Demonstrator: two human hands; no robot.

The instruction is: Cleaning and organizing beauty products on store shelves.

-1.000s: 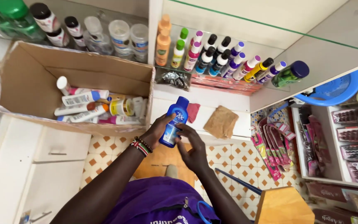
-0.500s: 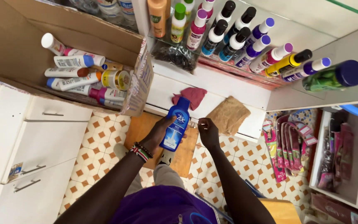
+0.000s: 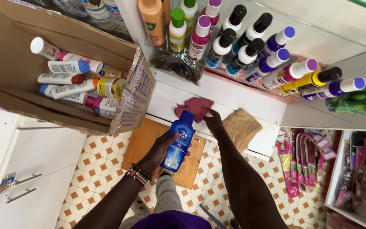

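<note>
My left hand grips a blue plastic bottle with a blue cap, held upright in front of a white counter. Beaded bracelets sit on that wrist. My right hand reaches forward and its fingers touch a crumpled dark red cloth lying on the counter. Whether the fingers have closed on the cloth cannot be told.
An open cardboard box at left holds several bottles and tubes. A glass shelf above carries a row of colourful bottles. A brown cloth lies right of the red one. Packets hang at right; a white drawer cabinet stands at lower left.
My right hand left the blue bottle and moved forward onto the red cloth. The left hand kept hold of the bottle. The view shifted closer to the counter.
</note>
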